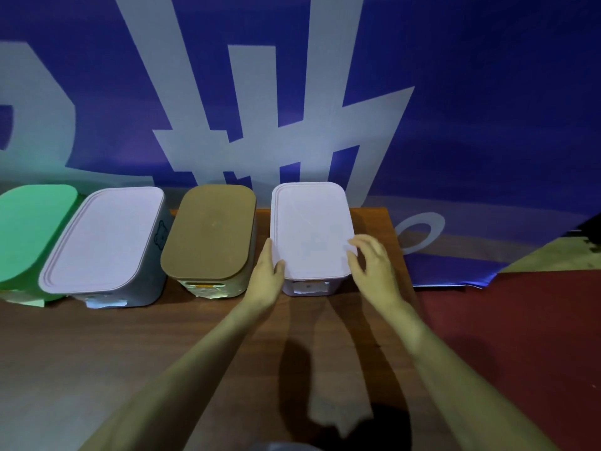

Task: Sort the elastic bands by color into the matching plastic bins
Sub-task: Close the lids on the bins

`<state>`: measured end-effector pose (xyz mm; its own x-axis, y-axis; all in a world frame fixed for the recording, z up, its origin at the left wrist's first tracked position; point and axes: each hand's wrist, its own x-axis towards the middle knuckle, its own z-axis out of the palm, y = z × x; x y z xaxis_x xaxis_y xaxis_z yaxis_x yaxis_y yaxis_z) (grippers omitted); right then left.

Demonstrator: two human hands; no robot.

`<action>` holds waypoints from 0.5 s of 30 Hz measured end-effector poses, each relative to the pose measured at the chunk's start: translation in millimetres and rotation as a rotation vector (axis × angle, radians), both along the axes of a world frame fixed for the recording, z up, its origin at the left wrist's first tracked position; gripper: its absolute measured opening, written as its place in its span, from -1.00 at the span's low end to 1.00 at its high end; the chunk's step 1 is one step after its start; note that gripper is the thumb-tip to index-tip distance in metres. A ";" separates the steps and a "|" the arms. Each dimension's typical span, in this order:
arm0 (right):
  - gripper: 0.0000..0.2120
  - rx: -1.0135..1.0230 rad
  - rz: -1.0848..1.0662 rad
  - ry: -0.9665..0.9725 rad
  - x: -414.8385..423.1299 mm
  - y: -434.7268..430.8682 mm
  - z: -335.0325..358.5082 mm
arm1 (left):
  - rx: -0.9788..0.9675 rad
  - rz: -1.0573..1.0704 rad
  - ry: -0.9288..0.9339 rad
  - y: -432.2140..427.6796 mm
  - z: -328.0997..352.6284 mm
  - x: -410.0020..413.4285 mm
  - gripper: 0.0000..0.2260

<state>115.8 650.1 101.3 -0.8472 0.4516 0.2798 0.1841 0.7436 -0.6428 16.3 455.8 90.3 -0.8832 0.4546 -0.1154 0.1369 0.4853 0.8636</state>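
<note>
Bins stand four in a row along the tabletop's far edge, all lidded. Nearest the far right corner is the pale pink rectangular plastic bin (305,288) under its flat pale pink lid (312,229). The left hand (265,281) has a narrow grip on the lid's near left corner, thumb on top and fingers along the side. The right hand (374,265) keeps a wide grip, bent fingers at the lid's near right edge; contact cannot be told. Leftward sit the brown plastic bin (211,232), the grey bin with a lilac lid (104,239) and the green bin (29,229). The brown wooden tabletop (162,353) backs onto a blue banner with pale lettering (487,125).
</note>
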 end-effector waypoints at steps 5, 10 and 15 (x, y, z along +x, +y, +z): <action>-0.50 -0.257 -0.072 -0.281 -14.1 -1.5 -1.1 | 0.043 -0.047 -0.033 -4.4 -11.0 -2.3 -0.46; -0.52 -0.332 -0.092 -0.264 -5.3 -5.5 -14.9 | -0.022 -0.143 0.008 -8.6 -14.4 -7.1 -0.44; -0.52 -0.386 -0.049 -0.222 -5.6 -10.3 -18.3 | -0.346 -0.074 0.176 17.5 -10.6 -14.2 -0.45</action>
<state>110.2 639.8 83.0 -0.8425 0.5288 -0.1029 0.3779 0.4440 -0.8124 2.1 473.4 79.8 -0.8693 0.4788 -0.1228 0.3140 0.7268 0.6108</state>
